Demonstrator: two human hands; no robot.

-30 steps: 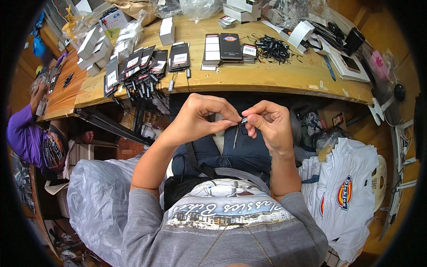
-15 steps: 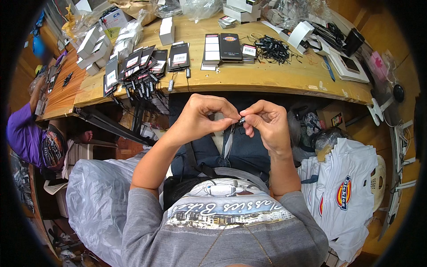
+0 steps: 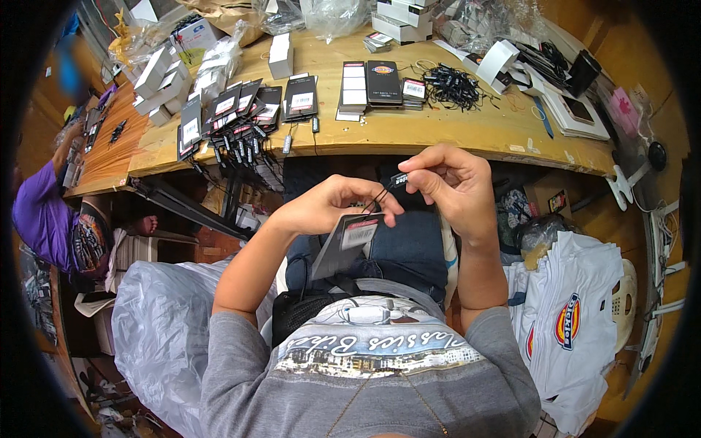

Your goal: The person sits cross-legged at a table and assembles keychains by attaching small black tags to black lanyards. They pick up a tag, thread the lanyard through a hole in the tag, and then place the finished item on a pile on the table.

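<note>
Above my lap, my left hand (image 3: 332, 208) has its curled fingers on the top of a dark hang tag (image 3: 343, 244). The tag hangs tilted, with a white barcode sticker and a red strip facing up. A black cord (image 3: 378, 198) runs from the tag toward my right hand (image 3: 454, 186), which is closed with thumb and forefinger pinching a small black plastic seal (image 3: 398, 180). On the table (image 3: 438, 139) ahead to the left, tags (image 3: 237, 106) with cords and seals hang over the front edge. Stacked tags (image 3: 383, 80) lie beside a heap of loose black cords (image 3: 450, 87).
White boxes (image 3: 280, 56) and clear plastic bags stand along the back. A phone (image 3: 577, 109) lies on papers at the right. Folded white shirts (image 3: 562, 314) are at my right, a large plastic bag (image 3: 168, 314) at my left. Another person in purple (image 3: 47, 204) sits at the far left.
My hands have moved slightly apart, the left lower and the right farther right. The tag has turned from edge-on to show its barcode face, and the seal shows more clearly.
</note>
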